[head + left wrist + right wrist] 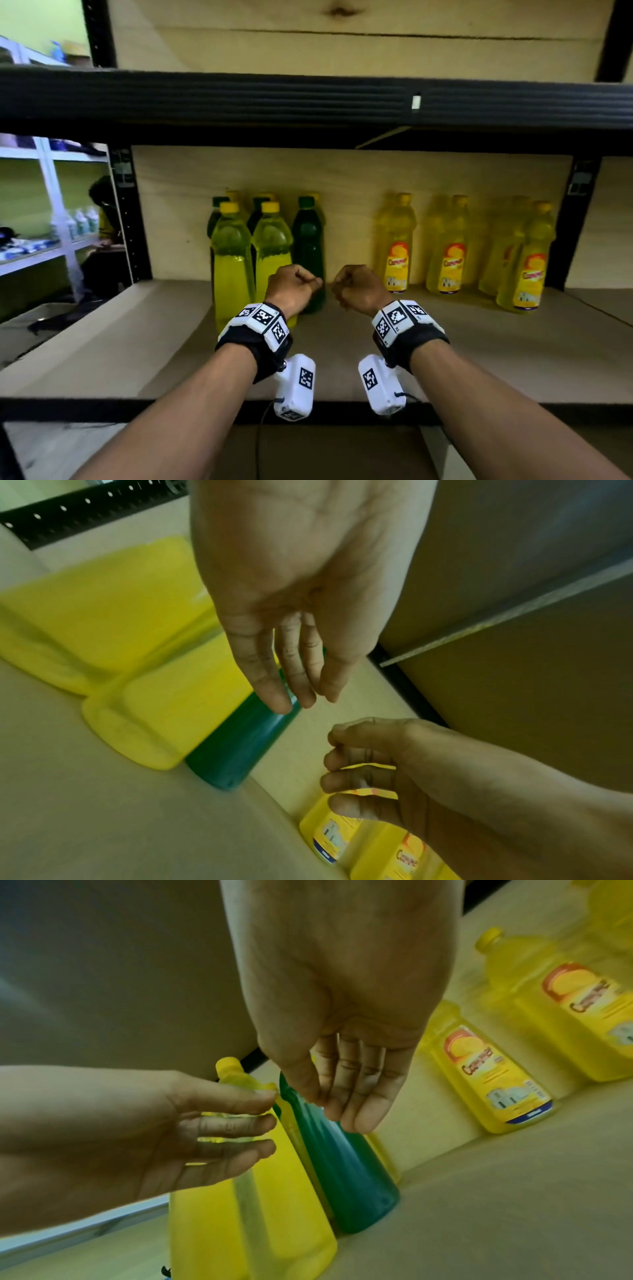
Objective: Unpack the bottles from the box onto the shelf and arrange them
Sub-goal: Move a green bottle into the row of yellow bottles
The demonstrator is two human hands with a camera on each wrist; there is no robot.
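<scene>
Two tall yellow-green bottles stand at the front of a cluster on the wooden shelf, with a dark green bottle to their right and more bottles behind. Several labelled yellow bottles stand to the right. My left hand hovers just in front of the dark green bottle, fingers relaxed and holding nothing. Beside it, my right hand hangs loosely curled and empty, near the dark green bottle. The box is not in view.
A black shelf beam runs overhead, and black uprights frame the bay. Bare shelf board lies between the two bottle groups and along the front. A second, white rack stands off to the left.
</scene>
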